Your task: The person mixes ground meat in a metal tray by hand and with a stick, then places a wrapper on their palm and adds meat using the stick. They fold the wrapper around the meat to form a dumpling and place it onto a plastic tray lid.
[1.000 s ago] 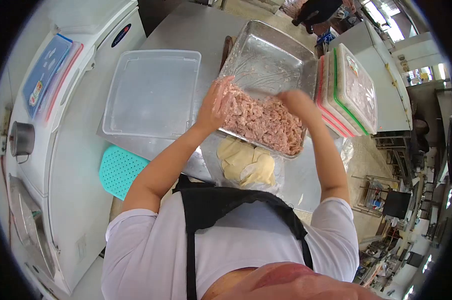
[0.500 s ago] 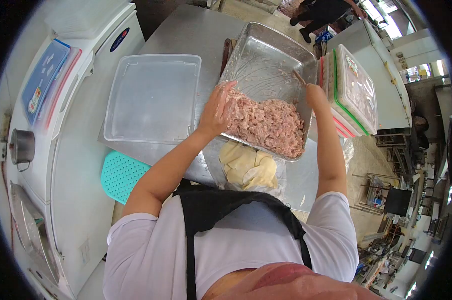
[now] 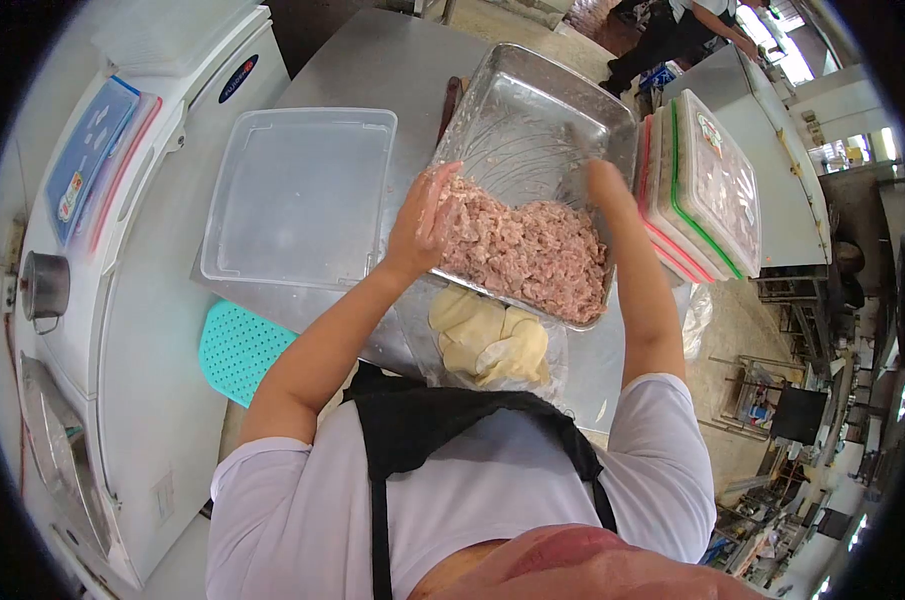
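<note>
Steel table (image 3: 362,60) beneath; metal tray (image 3: 547,85) holds minced meat (image 3: 522,245).

White short-sleeved shirt under a black apron with narrow black straps.

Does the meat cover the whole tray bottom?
No: the meat lies only at the near end, and metal shows farther up the tray.

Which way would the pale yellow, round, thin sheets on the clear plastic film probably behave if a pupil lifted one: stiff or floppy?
The pale yellow, round, thin sheets would probably be floppy, since they slump over one another. They look thin, so one is likely light. The clear plastic film looks wrinkled and loose, so it may shift too.
</note>
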A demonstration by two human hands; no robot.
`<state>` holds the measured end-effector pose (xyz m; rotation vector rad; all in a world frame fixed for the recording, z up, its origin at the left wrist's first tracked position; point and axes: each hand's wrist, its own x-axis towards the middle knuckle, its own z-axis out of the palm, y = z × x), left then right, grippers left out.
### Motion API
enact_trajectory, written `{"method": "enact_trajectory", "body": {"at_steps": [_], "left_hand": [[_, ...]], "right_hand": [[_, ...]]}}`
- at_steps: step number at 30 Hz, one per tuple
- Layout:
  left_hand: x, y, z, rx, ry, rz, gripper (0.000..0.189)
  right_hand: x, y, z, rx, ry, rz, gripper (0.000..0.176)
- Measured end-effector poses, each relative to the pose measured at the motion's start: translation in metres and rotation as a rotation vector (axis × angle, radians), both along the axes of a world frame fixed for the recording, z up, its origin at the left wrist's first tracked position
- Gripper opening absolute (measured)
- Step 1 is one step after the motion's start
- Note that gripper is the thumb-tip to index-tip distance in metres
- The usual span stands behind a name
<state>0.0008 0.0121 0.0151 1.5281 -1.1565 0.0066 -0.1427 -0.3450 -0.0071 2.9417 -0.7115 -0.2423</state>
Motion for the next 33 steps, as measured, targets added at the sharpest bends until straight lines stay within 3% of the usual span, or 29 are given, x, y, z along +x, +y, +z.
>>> {"method": "enact_trajectory", "body": {"at_steps": [1, 3, 6, 7, 9, 11, 14, 18, 21, 24, 26, 27, 29, 33], "left_hand": [[0.001, -0.001, -0.001, -0.014, 0.009, -0.005, 0.04], [0.001, -0.001, -0.002, -0.026, 0.015, -0.014, 0.04], [0.0, -0.002, -0.002, -0.015, 0.005, 0.023, 0.039], [0.0, 0.0, -0.001, -0.02, -0.002, 0.012, 0.039], [-0.001, -0.001, 0.001, -0.034, -0.01, 0.006, 0.039], [-0.001, -0.001, 0.002, -0.018, 0.018, 0.001, 0.039], [0.001, -0.001, -0.003, -0.009, -0.043, 0.025, 0.04], [0.001, -0.002, 0.0, -0.031, -0.019, -0.004, 0.039], [0.001, -0.002, -0.004, -0.055, 0.008, -0.046, 0.038], [0.0, -0.001, -0.003, -0.028, 0.012, -0.036, 0.038], [0.002, -0.002, -0.005, -0.012, -0.024, -0.025, 0.038], [0.002, -0.001, -0.004, -0.014, -0.026, -0.034, 0.038], [0.001, 0.0, -0.002, -0.02, -0.016, -0.034, 0.039], [0.002, -0.001, -0.003, -0.03, -0.032, -0.053, 0.039]], "right_hand": [[0.011, 0.024, 0.0, 0.143, -0.098, -0.037, 0.029], [0.014, 0.094, 0.028, 0.291, 0.058, 0.297, 0.031], [0.002, 0.115, 0.08, 0.339, 0.139, 0.297, 0.037], [-0.003, 0.104, 0.098, 0.176, 0.04, 0.398, 0.024], [-0.005, 0.036, 0.08, -0.122, 0.067, 0.172, 0.02], [-0.012, -0.015, 0.059, -0.221, -0.099, 0.071, 0.021], [-0.022, -0.02, 0.023, -0.306, 0.061, 0.093, 0.021], [-0.035, 0.096, 0.055, 0.023, 0.064, 0.161, 0.02], [-0.045, 0.115, 0.103, 0.09, 0.154, 0.339, 0.018], [-0.051, 0.078, 0.126, -0.097, 0.027, 0.148, 0.016], [-0.055, 0.064, 0.125, -0.387, 0.077, -0.018, 0.015], [-0.059, 0.071, 0.119, -0.389, 0.076, -0.028, 0.015], [-0.067, 0.103, 0.106, -0.361, 0.132, 0.163, 0.017], [-0.076, 0.141, 0.13, -0.348, 0.116, 0.087, 0.016]]}}
